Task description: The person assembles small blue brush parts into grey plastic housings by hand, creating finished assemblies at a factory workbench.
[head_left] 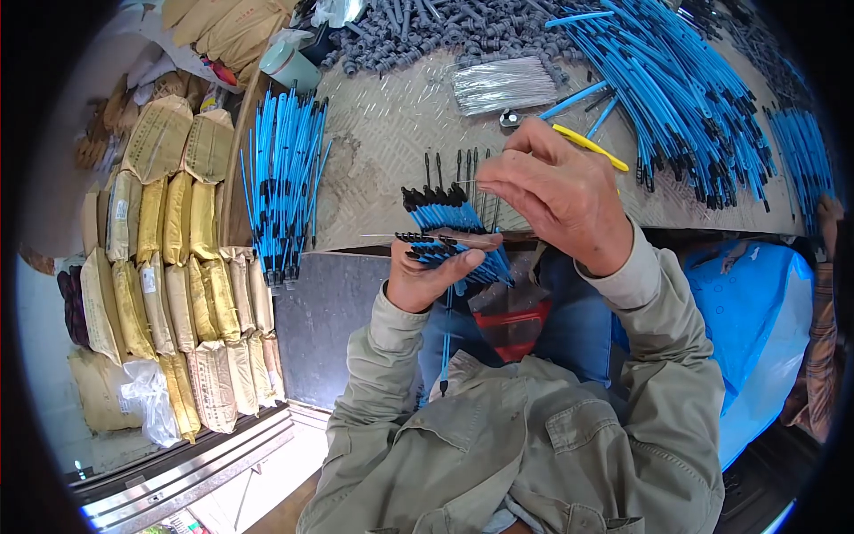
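Note:
My left hand (425, 274) grips a bundle of blue tubes with black tips (445, 218), fanned out just above my lap. My right hand (556, 191) hovers over the top of that bundle, fingers pinched at the black tips, with what looks like a thin wire between fingers and bundle. A yellow-handled tool (592, 147) lies on the metal table (391, 133) just behind my right hand. One blue tube (445, 343) hangs down from the bundle toward my lap.
A heap of blue tubes (676, 89) covers the table's right side; another sheaf (285, 178) lies at its left edge. A bunch of silver wires (503, 84) and dark grey plastic parts (418, 36) lie farther back. Stacked tan sacks (178, 267) fill the left.

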Action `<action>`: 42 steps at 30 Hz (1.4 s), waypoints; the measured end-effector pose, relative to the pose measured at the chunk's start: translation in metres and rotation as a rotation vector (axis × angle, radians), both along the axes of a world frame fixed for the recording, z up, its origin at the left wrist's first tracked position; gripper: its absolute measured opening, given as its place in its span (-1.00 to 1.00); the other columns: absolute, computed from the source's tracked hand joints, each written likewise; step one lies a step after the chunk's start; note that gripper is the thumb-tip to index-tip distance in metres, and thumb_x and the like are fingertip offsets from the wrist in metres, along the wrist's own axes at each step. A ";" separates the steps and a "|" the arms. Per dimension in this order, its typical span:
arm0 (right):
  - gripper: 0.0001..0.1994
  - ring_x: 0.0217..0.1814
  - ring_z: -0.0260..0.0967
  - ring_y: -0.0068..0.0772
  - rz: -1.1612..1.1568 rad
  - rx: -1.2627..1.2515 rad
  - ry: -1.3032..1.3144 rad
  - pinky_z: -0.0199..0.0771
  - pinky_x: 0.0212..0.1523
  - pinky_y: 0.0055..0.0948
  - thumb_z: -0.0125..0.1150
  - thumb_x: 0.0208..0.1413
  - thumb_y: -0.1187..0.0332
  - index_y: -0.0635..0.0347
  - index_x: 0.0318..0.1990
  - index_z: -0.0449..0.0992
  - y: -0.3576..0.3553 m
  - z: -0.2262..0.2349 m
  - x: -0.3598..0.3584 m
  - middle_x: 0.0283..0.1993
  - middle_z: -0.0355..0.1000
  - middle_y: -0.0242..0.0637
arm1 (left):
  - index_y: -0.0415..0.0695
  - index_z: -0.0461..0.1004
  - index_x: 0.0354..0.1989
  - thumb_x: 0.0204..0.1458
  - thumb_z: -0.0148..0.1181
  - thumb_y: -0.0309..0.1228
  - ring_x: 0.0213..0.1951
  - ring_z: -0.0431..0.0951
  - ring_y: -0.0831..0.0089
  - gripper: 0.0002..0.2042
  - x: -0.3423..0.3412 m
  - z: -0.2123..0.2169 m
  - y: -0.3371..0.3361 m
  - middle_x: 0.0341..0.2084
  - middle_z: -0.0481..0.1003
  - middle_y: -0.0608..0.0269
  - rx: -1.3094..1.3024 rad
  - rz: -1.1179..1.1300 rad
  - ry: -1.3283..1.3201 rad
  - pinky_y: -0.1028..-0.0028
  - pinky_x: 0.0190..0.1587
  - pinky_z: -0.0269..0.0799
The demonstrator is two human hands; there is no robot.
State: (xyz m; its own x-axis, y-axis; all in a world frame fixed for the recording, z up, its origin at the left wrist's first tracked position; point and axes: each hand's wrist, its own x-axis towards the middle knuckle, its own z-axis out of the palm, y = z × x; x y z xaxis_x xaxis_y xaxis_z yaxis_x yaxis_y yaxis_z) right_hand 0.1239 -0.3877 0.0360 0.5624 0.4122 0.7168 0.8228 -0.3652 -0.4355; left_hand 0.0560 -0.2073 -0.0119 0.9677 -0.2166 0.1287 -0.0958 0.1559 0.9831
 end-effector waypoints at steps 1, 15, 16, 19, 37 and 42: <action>-0.87 -0.57 0.27 -0.42 0.001 -0.001 -0.001 0.24 -0.60 -0.54 0.25 -0.21 0.48 0.16 -0.42 0.47 0.000 0.001 0.000 -0.52 0.26 -0.33 | -0.40 0.46 -0.32 -0.11 0.17 -0.58 -0.28 0.52 0.37 -0.83 0.000 0.001 0.000 -0.37 0.51 0.01 0.009 -0.003 -0.002 0.41 -0.16 0.42; -0.88 -0.60 0.26 -0.50 0.143 -0.149 0.208 0.20 -0.62 -0.55 0.20 -0.14 0.47 0.16 -0.37 0.48 0.006 0.015 0.003 -0.55 0.30 -0.36 | -0.34 0.42 -0.24 -0.08 0.18 -0.54 -0.25 0.50 0.42 -0.78 -0.001 0.002 0.001 -0.35 0.51 0.09 0.030 -0.017 -0.018 0.44 -0.15 0.41; -0.88 -0.61 0.25 -0.55 0.213 -0.108 0.295 0.18 -0.62 -0.57 0.19 -0.11 0.49 0.17 -0.35 0.48 0.006 0.016 0.005 -0.55 0.31 -0.38 | -0.33 0.42 -0.24 -0.08 0.18 -0.55 -0.25 0.50 0.42 -0.78 -0.002 0.002 0.001 -0.36 0.51 0.10 0.022 -0.014 0.000 0.44 -0.15 0.41; -0.89 -0.59 0.19 -0.68 0.295 -0.055 0.615 0.15 -0.60 -0.61 0.15 -0.07 0.51 0.22 -0.33 0.48 0.000 0.020 0.008 -0.54 0.32 -0.43 | -0.33 0.42 -0.23 -0.08 0.18 -0.55 -0.24 0.50 0.43 -0.78 -0.001 0.003 0.003 -0.36 0.51 0.11 0.004 -0.007 0.032 0.44 -0.15 0.41; -0.91 -0.61 0.13 -0.77 0.412 -0.125 0.665 0.11 -0.60 -0.67 0.10 -0.04 0.49 0.30 -0.35 0.45 0.002 0.027 0.015 -0.63 0.31 -0.46 | -0.33 0.42 -0.30 -0.08 0.17 -0.54 -0.26 0.52 0.33 -0.83 0.003 -0.001 0.008 -0.40 0.51 0.13 0.000 -0.056 0.004 0.35 -0.15 0.42; -0.94 -0.63 0.14 -0.76 0.384 -0.009 0.667 0.10 -0.63 -0.65 0.10 -0.04 0.49 0.29 -0.40 0.44 0.005 0.018 0.011 -0.65 0.32 -0.43 | -0.34 0.37 -0.20 -0.09 0.17 -0.56 -0.25 0.52 0.31 -0.74 0.000 -0.001 0.004 -0.38 0.51 0.09 -0.050 -0.033 0.060 0.33 -0.13 0.41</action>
State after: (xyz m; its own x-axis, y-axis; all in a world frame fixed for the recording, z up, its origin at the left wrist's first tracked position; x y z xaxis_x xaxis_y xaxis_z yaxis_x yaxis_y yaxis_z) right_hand 0.1345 -0.3828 0.0543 0.6908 0.6698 0.2722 0.4569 -0.1127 -0.8824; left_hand 0.0563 -0.2030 -0.0127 0.9666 -0.2429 0.0823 -0.0313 0.2071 0.9778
